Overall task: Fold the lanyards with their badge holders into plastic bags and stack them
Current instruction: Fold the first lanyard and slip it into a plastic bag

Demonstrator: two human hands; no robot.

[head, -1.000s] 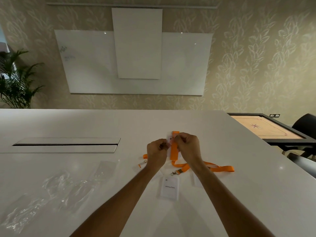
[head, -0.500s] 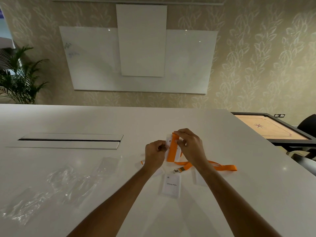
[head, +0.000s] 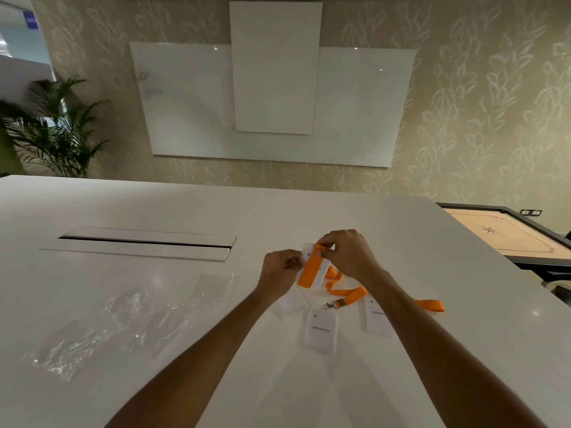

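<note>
An orange lanyard (head: 311, 270) lies folded against a white badge holder (head: 323, 269), held a little above the white table (head: 154, 288). My left hand (head: 279, 274) grips the holder's left edge with curled fingers. My right hand (head: 350, 256) pinches the top of the folded lanyard. Another orange lanyard (head: 352, 296) with a metal clip (head: 330, 305) trails across the table under my right forearm. Three more badge holders lie flat below my hands: one at the left (head: 290, 301), one in the middle (head: 320, 330), one at the right (head: 376, 316).
Several clear plastic bags (head: 129, 322) lie spread on the table's left side. A long cable slot (head: 145, 242) is set into the tabletop behind them. A carrom board (head: 509, 236) stands off the table's right edge. A plant (head: 58, 131) fills the far left corner.
The folded lanyard and holder have tilted, the top leaning right. My right hand has risen to the top of the fold. The view has shifted left and closer.
</note>
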